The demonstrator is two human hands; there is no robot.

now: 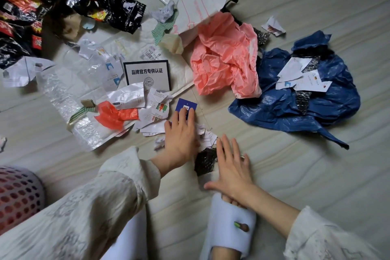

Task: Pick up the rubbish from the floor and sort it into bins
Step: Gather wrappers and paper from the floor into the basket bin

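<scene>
Rubbish lies spread over the pale floor. My left hand [180, 133] reaches forward with its fingers straight, the fingertips touching a small blue card [185, 106]. My right hand [232, 167] lies flat and open on the floor beside a dark crumpled scrap [205, 160]. Torn white paper bits [207, 136] lie between the two hands. A pink plastic bag [223, 55] and a blue plastic bag [306, 95] lie further out to the right. A white card with a dark border [147, 75] sits among paper scraps at the centre.
A pink perforated basket [19, 194] stands at the lower left. Black and red snack wrappers [27, 6] pile up at the top left, with bubble wrap [63, 95] and an orange scrap [114, 115] nearer. My foot in a white slipper [230, 221] rests below my right hand.
</scene>
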